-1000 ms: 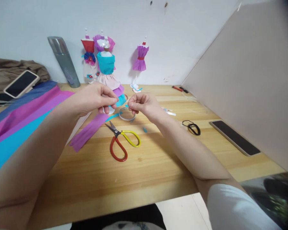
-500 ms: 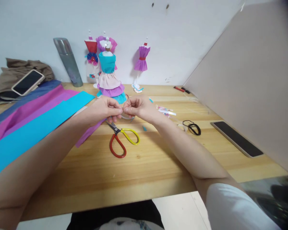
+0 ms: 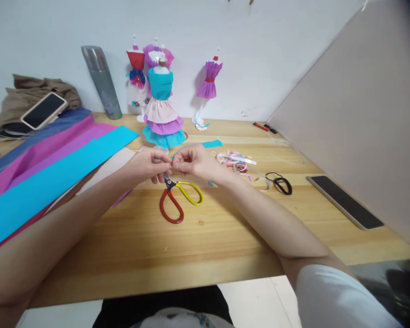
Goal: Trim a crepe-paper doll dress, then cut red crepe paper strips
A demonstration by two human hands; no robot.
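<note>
My left hand (image 3: 152, 165) and my right hand (image 3: 193, 160) meet fingertip to fingertip above the table, both in a pinch. Whatever lies between the fingertips is too small to make out. Just below them rest scissors (image 3: 171, 184) with one red and one yellow handle; my left fingers cover part of the blades. Behind my hands stands a doll-sized dress form (image 3: 161, 98) in a turquoise, cream and purple tiered dress. A turquoise strip (image 3: 212, 143) lies beyond my right hand.
Coloured paper or fabric sheets (image 3: 64, 171) spread at the left, near a phone (image 3: 44, 110) and a bottle (image 3: 102, 82). Other dress forms line the wall, one in purple (image 3: 210, 82). Thin scraps (image 3: 237, 161), a black hair tie (image 3: 283, 185) and another phone (image 3: 345, 202) lie rightward.
The view has shifted slightly, and more of the sheets, scraps and turquoise strip now shows. My hands stay pinched close together, with a slightly wider gap between the fingertips.
</note>
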